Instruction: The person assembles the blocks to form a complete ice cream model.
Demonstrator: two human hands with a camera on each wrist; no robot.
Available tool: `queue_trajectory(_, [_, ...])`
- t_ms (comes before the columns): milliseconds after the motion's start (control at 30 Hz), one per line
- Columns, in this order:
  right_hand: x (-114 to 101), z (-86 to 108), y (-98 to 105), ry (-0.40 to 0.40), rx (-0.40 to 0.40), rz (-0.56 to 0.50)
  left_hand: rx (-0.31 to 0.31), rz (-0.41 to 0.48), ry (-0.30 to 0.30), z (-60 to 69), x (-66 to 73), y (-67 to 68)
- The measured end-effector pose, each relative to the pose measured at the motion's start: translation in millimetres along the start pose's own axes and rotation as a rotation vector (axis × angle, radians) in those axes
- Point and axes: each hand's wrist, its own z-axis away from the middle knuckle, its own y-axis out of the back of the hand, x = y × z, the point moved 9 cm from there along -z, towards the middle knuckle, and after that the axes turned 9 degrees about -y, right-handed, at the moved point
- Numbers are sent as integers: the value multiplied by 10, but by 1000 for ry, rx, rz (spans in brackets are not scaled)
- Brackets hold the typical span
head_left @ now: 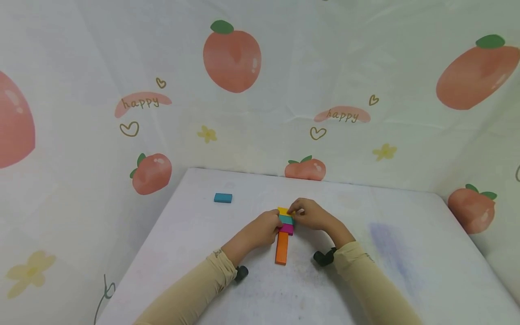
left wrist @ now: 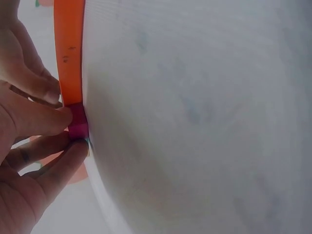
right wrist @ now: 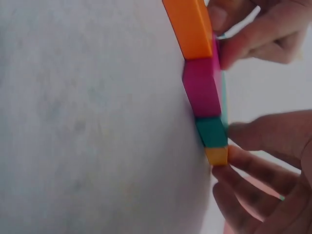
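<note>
In the head view, a yellow block [head_left: 283,211], a turquoise block [head_left: 286,220] and a magenta block [head_left: 287,229] lie crosswise, side by side. An orange block [head_left: 281,248] runs lengthwise from the magenta one toward the person. My left hand [head_left: 264,228] is at the row's left ends, its thumb and fingers holding the magenta block [left wrist: 77,119]. At the far right of the row, my right hand [head_left: 314,214] pinches the yellow block [right wrist: 217,156], with its thumb near the turquoise block [right wrist: 212,131]. Fingers hide parts of the block ends.
A blue block [head_left: 223,197] lies apart at the back left of the white table [head_left: 345,293]. Behind and beside the table hangs a white cloth [head_left: 276,90] printed with peaches. Dark wrist cameras [head_left: 323,257] sit beneath the sleeves, close to the tabletop.
</note>
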Motion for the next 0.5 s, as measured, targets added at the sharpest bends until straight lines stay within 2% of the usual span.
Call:
queue_trajectory(167, [30,37,7,12,-50,-19,-14,4,29,-4,-13,-13])
queue_trajectory(300, [46,35,9,15,-55,-21,-28,16,63,-3,-40,-45])
queue_trajectory(500, [48,27,-2,26,-57,-21,-30,20,72,-6,-45,-64])
